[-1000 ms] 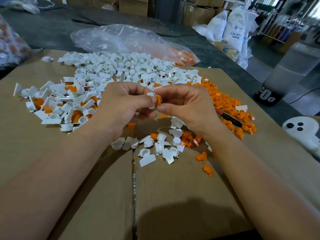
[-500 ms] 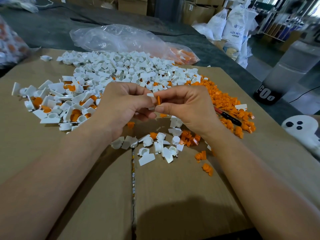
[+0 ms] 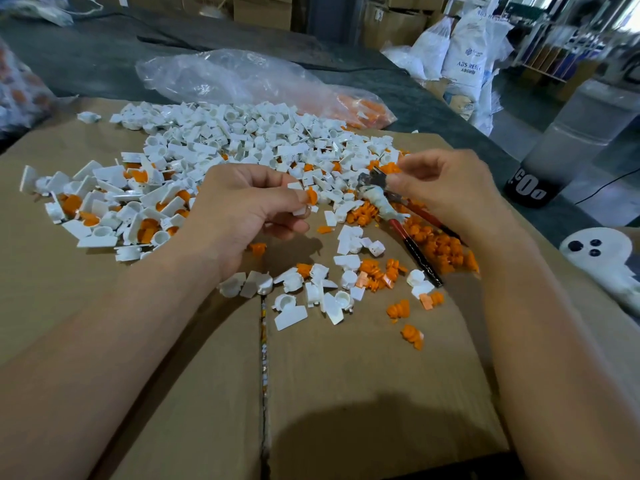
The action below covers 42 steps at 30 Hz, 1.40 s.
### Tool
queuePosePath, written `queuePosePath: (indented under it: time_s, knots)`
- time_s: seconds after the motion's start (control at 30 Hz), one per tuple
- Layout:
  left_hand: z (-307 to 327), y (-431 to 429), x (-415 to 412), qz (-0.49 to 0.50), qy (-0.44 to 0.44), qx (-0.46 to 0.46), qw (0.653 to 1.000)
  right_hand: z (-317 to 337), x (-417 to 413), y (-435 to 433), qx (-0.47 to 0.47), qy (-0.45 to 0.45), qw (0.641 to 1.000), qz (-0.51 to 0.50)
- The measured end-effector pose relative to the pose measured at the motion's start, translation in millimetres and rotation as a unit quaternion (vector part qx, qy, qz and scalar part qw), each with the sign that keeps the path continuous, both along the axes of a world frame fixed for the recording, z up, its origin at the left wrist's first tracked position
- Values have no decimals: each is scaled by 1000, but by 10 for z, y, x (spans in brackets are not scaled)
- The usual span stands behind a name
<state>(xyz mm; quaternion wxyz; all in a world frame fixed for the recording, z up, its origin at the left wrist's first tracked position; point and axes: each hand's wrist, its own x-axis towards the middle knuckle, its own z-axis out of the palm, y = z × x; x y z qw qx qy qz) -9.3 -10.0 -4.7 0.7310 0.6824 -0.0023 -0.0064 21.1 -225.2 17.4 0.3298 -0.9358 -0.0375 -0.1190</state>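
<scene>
My left hand [image 3: 242, 209] pinches a small white plastic part fitted with an orange plug [image 3: 306, 201] between thumb and fingers, above the cardboard. My right hand [image 3: 446, 188] is off to the right, its fingertips curled on the taped head of red-handled pliers [image 3: 379, 194], whose handles slope down onto the orange pieces. It is blurred by motion. A big heap of white parts [image 3: 242, 140] lies behind both hands, and a strip of loose orange plugs [image 3: 440, 244] lies under my right wrist.
Flattened cardboard [image 3: 346, 393] covers the table. Assembled white-and-orange parts [image 3: 104, 209] sit at the left, scattered pieces [image 3: 311, 289] in front. A clear plastic bag [image 3: 242, 77] lies behind the heap. A white object with dark dots [image 3: 595, 251] and a grey cylinder [image 3: 571, 143] stand right.
My hands were together pressing an orange plug into a white part. Now they are apart: the left keeps the part, and the right has swung right onto the pliers.
</scene>
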Motion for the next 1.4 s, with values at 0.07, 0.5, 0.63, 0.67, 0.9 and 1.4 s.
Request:
queuePosePath:
  time_s: [0.07,0.5,0.63,0.67,0.9,1.4]
  knots:
    - [-1,0,-2,-2,-1,1,1000,-18,59,-152,-80,76,993,-42]
    - [-8,-9,0,0,-1,-8,1000,-118,87,-106,-249,228,941,-33]
    - [-13,-2,0,-1,-4,-15,1000,-112,72,-53,-206,200,956,-62]
    - [-13,0,4,0,-5,-17,1000,-105,70,-48,-194,188,960,-72]
    - [-37,24,59,21,0,-45,999,-33,39,-39,-199,150,965,-75]
    - [-60,6,111,101,-64,-139,983,-84,-151,433,-175,-5,976,126]
